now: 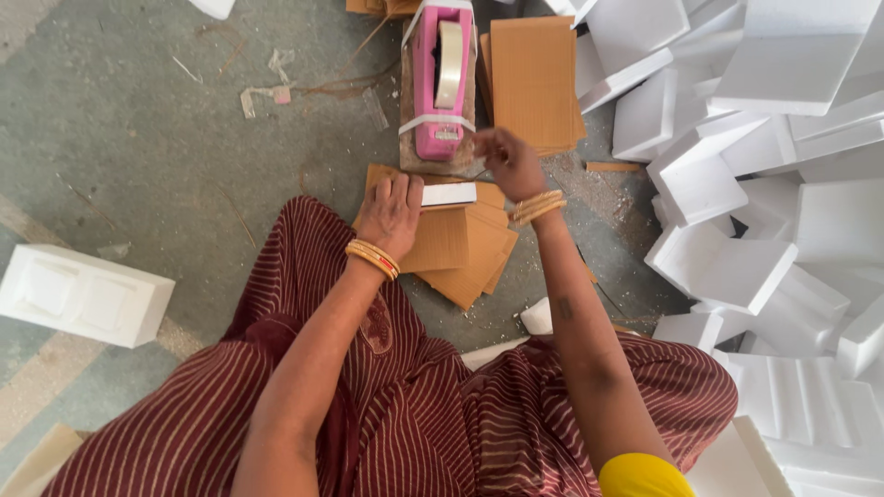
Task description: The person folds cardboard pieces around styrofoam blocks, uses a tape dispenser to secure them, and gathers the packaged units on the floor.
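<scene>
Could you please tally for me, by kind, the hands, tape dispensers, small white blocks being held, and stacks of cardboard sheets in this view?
Hands: 2, the left hand and right hand
Pink tape dispenser: 1
Small white block held in the left hand: 1
Cardboard stacks: 2, the fanned stack under the hands and the tidy stack beside the dispenser
Total: 6

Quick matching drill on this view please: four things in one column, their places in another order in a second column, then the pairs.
1 pink tape dispenser
2 small white block
3 white foam pieces
4 lone foam tray

A heaped by the person's right
B under the left hand
C on the floor at the person's left
D just beyond the right hand

Pairs: 1-D, 2-B, 3-A, 4-C
</scene>
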